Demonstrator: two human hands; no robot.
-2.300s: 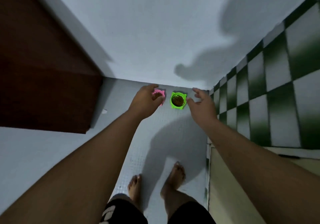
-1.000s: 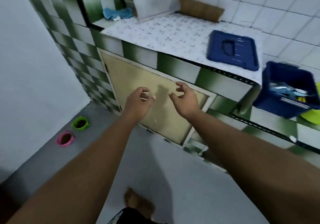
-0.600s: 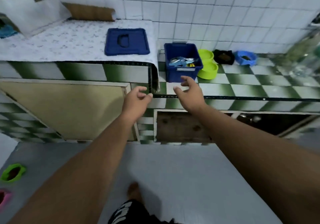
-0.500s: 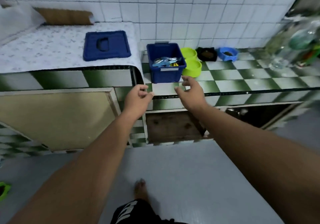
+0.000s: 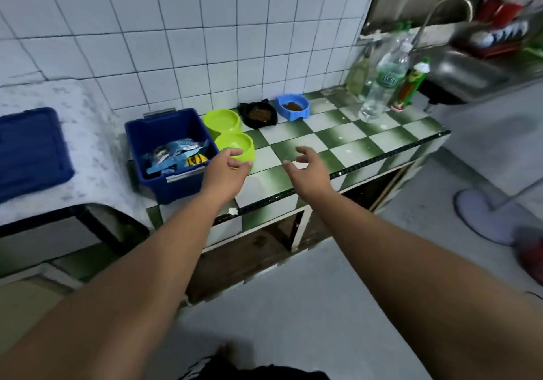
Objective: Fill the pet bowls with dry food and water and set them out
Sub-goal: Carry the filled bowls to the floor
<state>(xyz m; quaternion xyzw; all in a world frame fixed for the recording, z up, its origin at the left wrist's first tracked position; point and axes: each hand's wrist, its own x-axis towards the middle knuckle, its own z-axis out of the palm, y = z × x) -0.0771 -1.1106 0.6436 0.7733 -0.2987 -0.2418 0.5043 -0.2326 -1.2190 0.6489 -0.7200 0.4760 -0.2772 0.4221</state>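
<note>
— What are the hands doing?

— Both are empty, fingers loosely curled. The left hand (image 5: 226, 171) reaches over the counter (image 5: 352, 141) edge towards the near cup of the twin bowl (image 5: 235, 146); whether it touches the rim I cannot tell. The right hand (image 5: 305, 168) hovers over bare tiles, just right of it.

— And a moment ago?

— Both hands were down at the two floor bowls by the wall, letting go. Since then the person has turned and come to the counter, and the floor bowls are out of view.

— So that pair is set out?

— I would judge so; both seemed to have food in them. Three remain here: the twin bowl beside the bin (image 5: 164, 150), with no food showing and water I cannot make out, then the black bowl (image 5: 258, 113) and blue bowl (image 5: 292, 106) behind it, each holding kibble.

— Next?

— Probably the twin bowl, given the left hand's reach. If it needs water, the bottle (image 5: 382, 85) and the sink (image 5: 461, 71) are to the right.
</note>
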